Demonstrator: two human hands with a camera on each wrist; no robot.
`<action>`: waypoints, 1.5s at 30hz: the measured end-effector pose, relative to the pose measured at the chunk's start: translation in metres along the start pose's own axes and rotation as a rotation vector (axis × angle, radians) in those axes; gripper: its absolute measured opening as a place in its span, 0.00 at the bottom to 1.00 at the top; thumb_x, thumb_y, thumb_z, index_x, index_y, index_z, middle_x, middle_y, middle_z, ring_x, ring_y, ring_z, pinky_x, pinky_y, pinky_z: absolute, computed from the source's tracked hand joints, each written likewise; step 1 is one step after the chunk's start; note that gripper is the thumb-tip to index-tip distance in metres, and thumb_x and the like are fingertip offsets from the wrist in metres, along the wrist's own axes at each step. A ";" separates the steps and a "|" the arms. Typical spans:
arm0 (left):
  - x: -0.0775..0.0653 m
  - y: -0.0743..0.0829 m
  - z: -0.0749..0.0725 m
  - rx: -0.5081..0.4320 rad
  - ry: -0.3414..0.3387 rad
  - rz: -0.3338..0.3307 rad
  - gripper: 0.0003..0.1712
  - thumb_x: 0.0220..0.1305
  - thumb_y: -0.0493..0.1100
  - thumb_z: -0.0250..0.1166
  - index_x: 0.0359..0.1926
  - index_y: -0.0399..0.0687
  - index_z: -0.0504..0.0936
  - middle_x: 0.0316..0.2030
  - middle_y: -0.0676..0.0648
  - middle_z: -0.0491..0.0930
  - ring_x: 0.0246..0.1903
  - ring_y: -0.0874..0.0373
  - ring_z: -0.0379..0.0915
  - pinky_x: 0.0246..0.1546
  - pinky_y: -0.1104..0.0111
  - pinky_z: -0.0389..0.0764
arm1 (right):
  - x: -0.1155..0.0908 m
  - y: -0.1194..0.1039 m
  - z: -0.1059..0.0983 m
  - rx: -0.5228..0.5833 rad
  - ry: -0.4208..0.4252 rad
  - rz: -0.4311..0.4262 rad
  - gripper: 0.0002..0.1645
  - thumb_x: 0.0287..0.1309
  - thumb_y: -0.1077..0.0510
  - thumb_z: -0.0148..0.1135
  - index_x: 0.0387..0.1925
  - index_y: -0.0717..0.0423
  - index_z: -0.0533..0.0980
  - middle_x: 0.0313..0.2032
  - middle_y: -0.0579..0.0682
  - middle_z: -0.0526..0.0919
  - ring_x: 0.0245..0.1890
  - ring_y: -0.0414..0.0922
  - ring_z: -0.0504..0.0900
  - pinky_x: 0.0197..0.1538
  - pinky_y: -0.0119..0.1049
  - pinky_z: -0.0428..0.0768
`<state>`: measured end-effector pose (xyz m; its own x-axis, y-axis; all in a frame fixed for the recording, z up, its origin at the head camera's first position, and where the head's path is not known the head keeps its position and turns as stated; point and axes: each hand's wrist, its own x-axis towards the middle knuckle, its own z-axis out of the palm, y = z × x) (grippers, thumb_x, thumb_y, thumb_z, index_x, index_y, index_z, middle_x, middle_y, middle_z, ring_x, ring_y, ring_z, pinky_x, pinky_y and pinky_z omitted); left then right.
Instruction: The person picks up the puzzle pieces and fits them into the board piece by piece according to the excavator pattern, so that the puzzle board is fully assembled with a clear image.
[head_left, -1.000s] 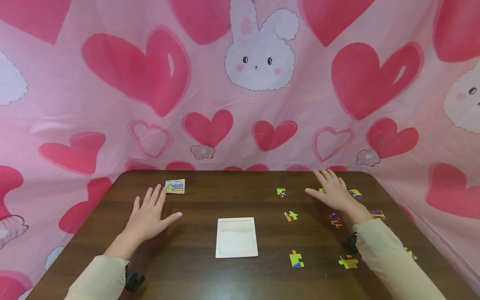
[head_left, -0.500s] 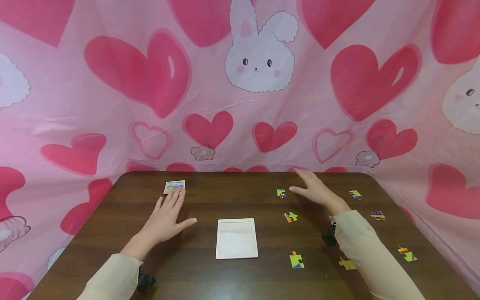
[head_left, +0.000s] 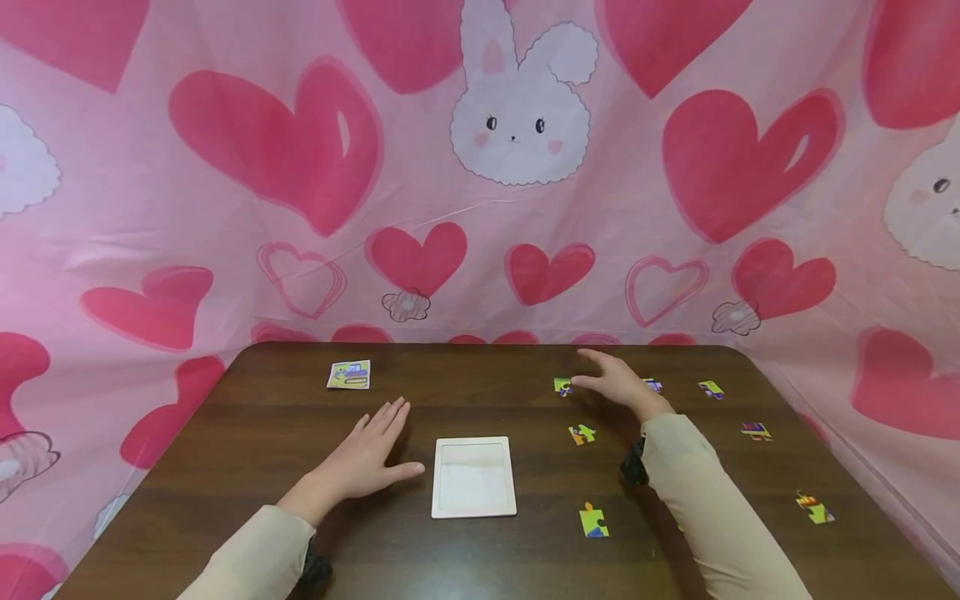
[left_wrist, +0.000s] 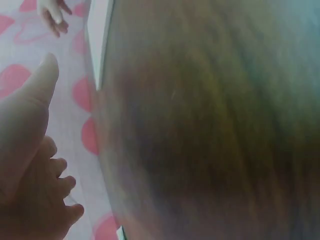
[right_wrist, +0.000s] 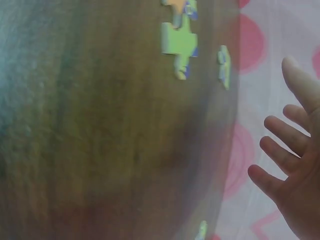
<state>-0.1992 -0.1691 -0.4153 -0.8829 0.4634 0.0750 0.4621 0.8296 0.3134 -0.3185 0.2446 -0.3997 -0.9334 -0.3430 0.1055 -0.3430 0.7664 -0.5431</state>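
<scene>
My left hand [head_left: 363,458] hovers left of a white square puzzle tray [head_left: 474,478], fingers extended and thumb pointing at the tray's edge. It holds nothing. Over the back right of the table, my right hand [head_left: 618,385] reaches forward, its thumb tip right at a small green puzzle piece [head_left: 561,385] in the head view. The right wrist view shows that hand's fingers [right_wrist: 282,155] spread and bare. Closer to me lie a yellow-green and orange puzzle piece [head_left: 582,434] and a green puzzle piece [head_left: 594,522]. The right arm hides other pieces.
A small picture card [head_left: 348,374] lies at the back left of the brown table [head_left: 442,383]. More puzzle pieces are scattered at the right, among them one at the back [head_left: 711,389], a purple one [head_left: 756,431] and one near the right edge [head_left: 815,507]. A pink heart-print cloth hangs behind.
My left hand has moved right and nearer me, passing over the card's front edge and coming beside the tray. My right hand has moved left toward the small green piece.
</scene>
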 end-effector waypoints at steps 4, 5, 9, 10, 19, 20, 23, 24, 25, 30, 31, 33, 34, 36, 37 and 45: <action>0.002 0.007 0.006 0.011 -0.070 0.032 0.55 0.55 0.70 0.55 0.69 0.35 0.50 0.69 0.38 0.48 0.67 0.42 0.42 0.62 0.45 0.46 | 0.001 0.002 0.007 0.018 -0.026 0.013 0.34 0.57 0.54 0.62 0.59 0.69 0.65 0.58 0.67 0.68 0.59 0.61 0.63 0.60 0.56 0.59; 0.002 0.008 0.007 0.009 -0.084 0.044 0.55 0.55 0.70 0.55 0.69 0.35 0.50 0.68 0.38 0.48 0.67 0.42 0.42 0.62 0.45 0.46 | 0.001 0.002 0.008 0.023 -0.030 0.013 0.33 0.57 0.55 0.63 0.59 0.69 0.66 0.57 0.66 0.69 0.59 0.61 0.64 0.60 0.56 0.60; 0.001 0.015 0.009 -0.010 -0.141 0.076 0.54 0.56 0.69 0.56 0.69 0.35 0.51 0.68 0.37 0.49 0.67 0.41 0.42 0.62 0.44 0.46 | 0.002 0.001 0.012 0.044 -0.043 0.005 0.29 0.55 0.58 0.64 0.55 0.70 0.69 0.51 0.65 0.74 0.54 0.60 0.70 0.57 0.55 0.65; 0.001 0.017 0.009 -0.017 -0.154 0.077 0.54 0.55 0.69 0.56 0.69 0.35 0.51 0.68 0.38 0.49 0.67 0.41 0.42 0.62 0.44 0.46 | 0.002 0.001 0.013 0.042 -0.044 -0.006 0.27 0.55 0.59 0.64 0.54 0.70 0.70 0.49 0.65 0.76 0.52 0.59 0.72 0.56 0.54 0.66; 0.001 0.024 0.008 -0.055 -0.219 0.093 0.55 0.53 0.70 0.58 0.69 0.36 0.52 0.68 0.39 0.50 0.67 0.43 0.42 0.62 0.44 0.45 | 0.008 0.002 0.021 -0.010 -0.058 0.000 0.23 0.53 0.60 0.65 0.49 0.69 0.74 0.38 0.59 0.79 0.42 0.54 0.75 0.49 0.51 0.72; 0.001 0.025 0.008 -0.054 -0.228 0.094 0.55 0.53 0.69 0.58 0.68 0.36 0.53 0.68 0.39 0.51 0.67 0.43 0.42 0.62 0.44 0.45 | 0.009 0.002 0.022 -0.021 -0.056 -0.004 0.23 0.52 0.60 0.65 0.49 0.69 0.74 0.38 0.58 0.79 0.41 0.54 0.75 0.49 0.51 0.72; 0.001 0.026 0.009 -0.048 -0.250 0.101 0.53 0.53 0.68 0.59 0.67 0.36 0.56 0.68 0.40 0.52 0.67 0.43 0.44 0.61 0.44 0.46 | 0.010 0.002 0.025 -0.062 -0.042 -0.019 0.22 0.51 0.61 0.67 0.46 0.68 0.76 0.35 0.57 0.78 0.38 0.52 0.75 0.47 0.50 0.73; 0.001 0.026 0.009 -0.041 -0.254 0.104 0.53 0.53 0.68 0.59 0.67 0.36 0.57 0.67 0.40 0.53 0.66 0.43 0.44 0.61 0.44 0.46 | 0.011 0.001 0.026 -0.075 -0.038 -0.021 0.21 0.50 0.61 0.67 0.46 0.68 0.76 0.35 0.57 0.78 0.38 0.52 0.75 0.46 0.50 0.73; 0.001 0.026 0.009 -0.035 -0.257 0.106 0.52 0.53 0.68 0.60 0.67 0.35 0.58 0.67 0.40 0.53 0.66 0.43 0.44 0.61 0.44 0.46 | 0.011 0.001 0.027 -0.085 -0.036 -0.016 0.20 0.50 0.61 0.67 0.45 0.68 0.77 0.34 0.57 0.78 0.37 0.52 0.75 0.46 0.49 0.73; 0.003 0.027 0.011 0.003 -0.256 0.114 0.52 0.52 0.67 0.61 0.66 0.35 0.59 0.67 0.40 0.54 0.66 0.43 0.45 0.62 0.46 0.46 | 0.012 -0.003 0.028 -0.133 -0.032 0.024 0.16 0.50 0.62 0.67 0.41 0.65 0.78 0.34 0.55 0.77 0.37 0.51 0.76 0.45 0.48 0.74; 0.004 0.028 0.010 0.005 -0.257 0.114 0.52 0.52 0.66 0.62 0.66 0.34 0.59 0.67 0.40 0.54 0.66 0.43 0.45 0.62 0.46 0.46 | 0.012 -0.004 0.028 -0.139 -0.032 0.033 0.15 0.50 0.62 0.67 0.40 0.64 0.78 0.33 0.54 0.77 0.37 0.50 0.76 0.45 0.48 0.74; 0.004 0.030 0.009 0.010 -0.256 0.117 0.52 0.51 0.66 0.62 0.66 0.34 0.60 0.67 0.39 0.54 0.66 0.43 0.45 0.62 0.46 0.46 | 0.012 -0.006 0.028 -0.155 -0.034 0.046 0.13 0.50 0.62 0.66 0.39 0.63 0.79 0.33 0.53 0.77 0.37 0.50 0.75 0.44 0.49 0.74; 0.004 0.030 0.009 0.006 -0.254 0.119 0.52 0.51 0.66 0.63 0.65 0.33 0.60 0.67 0.39 0.54 0.66 0.43 0.45 0.62 0.46 0.46 | 0.011 -0.007 0.028 -0.159 -0.035 0.056 0.12 0.51 0.62 0.66 0.38 0.62 0.79 0.33 0.53 0.77 0.37 0.50 0.75 0.44 0.48 0.74; 0.003 0.031 0.008 -0.001 -0.251 0.128 0.53 0.51 0.66 0.63 0.66 0.34 0.59 0.67 0.39 0.54 0.66 0.43 0.45 0.62 0.46 0.47 | 0.011 -0.007 0.028 -0.165 -0.037 0.068 0.11 0.51 0.62 0.66 0.38 0.62 0.79 0.33 0.53 0.76 0.36 0.49 0.75 0.44 0.49 0.74; 0.003 0.031 0.008 -0.005 -0.251 0.131 0.52 0.51 0.66 0.63 0.66 0.34 0.59 0.67 0.39 0.54 0.66 0.43 0.45 0.62 0.46 0.47 | 0.011 -0.008 0.028 -0.168 -0.037 0.074 0.11 0.51 0.62 0.66 0.37 0.61 0.79 0.33 0.53 0.76 0.36 0.49 0.75 0.44 0.49 0.74; 0.004 0.029 0.012 -0.020 -0.263 0.137 0.52 0.53 0.65 0.62 0.66 0.35 0.58 0.67 0.39 0.55 0.66 0.43 0.45 0.62 0.46 0.47 | 0.012 -0.008 0.027 -0.166 -0.033 0.102 0.12 0.51 0.60 0.67 0.36 0.63 0.76 0.33 0.54 0.77 0.37 0.50 0.75 0.44 0.49 0.74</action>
<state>-0.1888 -0.1397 -0.4170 -0.7593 0.6378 -0.1296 0.5714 0.7486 0.3364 -0.3242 0.2196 -0.4167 -0.9611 -0.2749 0.0279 -0.2623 0.8763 -0.4040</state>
